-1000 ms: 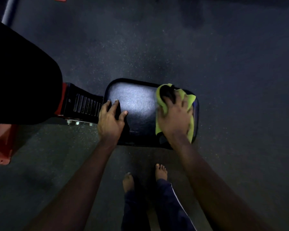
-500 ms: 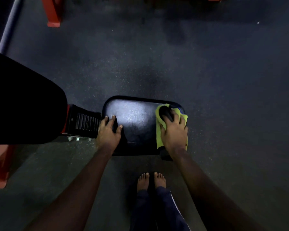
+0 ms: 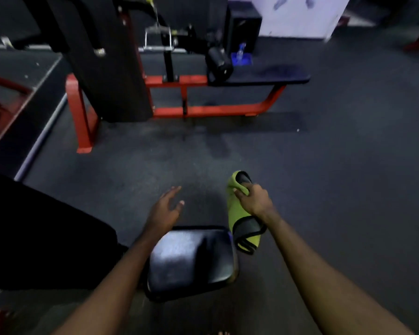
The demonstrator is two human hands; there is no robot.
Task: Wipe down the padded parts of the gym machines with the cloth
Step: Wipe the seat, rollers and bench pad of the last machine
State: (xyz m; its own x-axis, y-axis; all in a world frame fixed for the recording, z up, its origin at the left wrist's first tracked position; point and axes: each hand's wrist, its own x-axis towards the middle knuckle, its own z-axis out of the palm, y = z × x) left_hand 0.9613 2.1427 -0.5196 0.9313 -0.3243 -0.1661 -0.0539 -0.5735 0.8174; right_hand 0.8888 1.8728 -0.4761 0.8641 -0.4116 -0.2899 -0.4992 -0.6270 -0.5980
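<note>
Head view, left hand [image 3: 163,209]: we saw it over the floor [image 3: 336,165], beyond the seat pad's [image 3: 191,259] far edge, fingers spread and loose, holding nothing.
Head view, right hand [image 3: 254,200]: curled round the green cloth [image 3: 238,221], off the pad's far right corner.
Head view, cloth: it hung just beside the pad's right edge; we could not tell whether they touched.

A dark speckled floor [image 3: 324,177] runs to a red steel frame [image 3: 203,108] and a pale wall [image 3: 295,13] beyond.

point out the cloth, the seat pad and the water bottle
cloth [image 3: 233,211], head view, green middle part
seat pad [image 3: 191,259], head view, shiny top face
water bottle [image 3: 240,53], head view, clear body
</note>
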